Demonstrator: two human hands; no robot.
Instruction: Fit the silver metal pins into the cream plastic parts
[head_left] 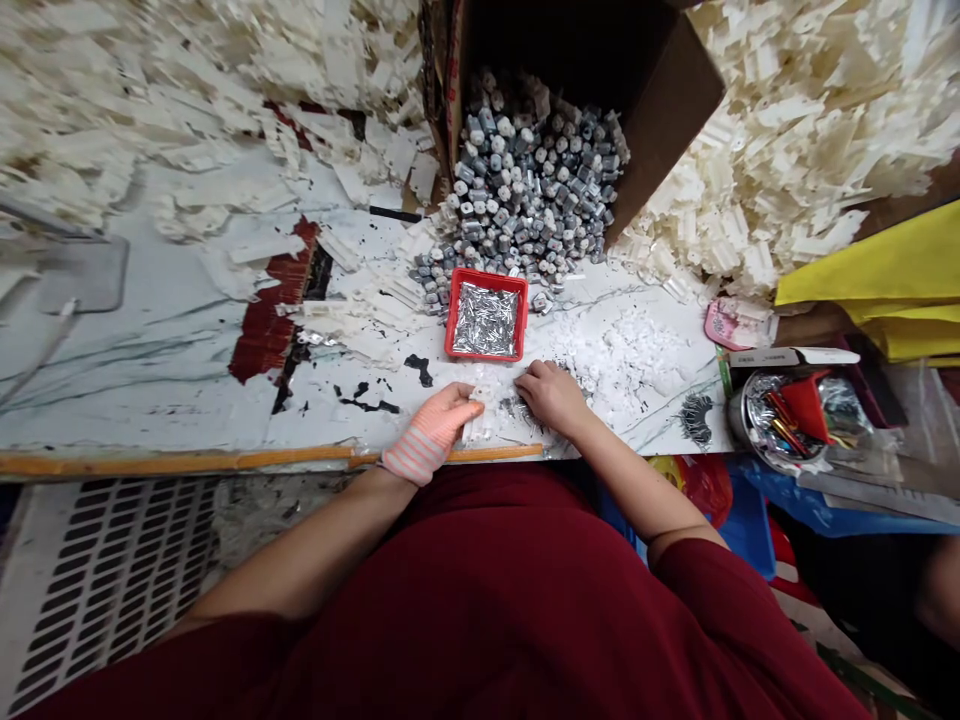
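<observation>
My left hand (429, 432), in an orange-and-grey striped glove, is closed on a whitish plastic part (481, 412) near the table's front edge. To its right, my bare right hand (555, 400) has its fingers curled down at a small heap of thin metal pins (517, 408). Whatever lies between those fingertips is hidden. Just beyond both hands stands a red square tray (450, 335) filled with short silvery pins. Small white plastic bits (630, 350) are scattered to the right of my right hand.
Behind the tray, a tipped cardboard box (667, 110) spills small silver-and-white motor-like cylinders (525, 190). Heaps of cream plastic parts (810, 130) flank it. Toward the right edge are a metal bowl (739, 420), a dark clump of pins (696, 418) and a yellow sheet (885, 270).
</observation>
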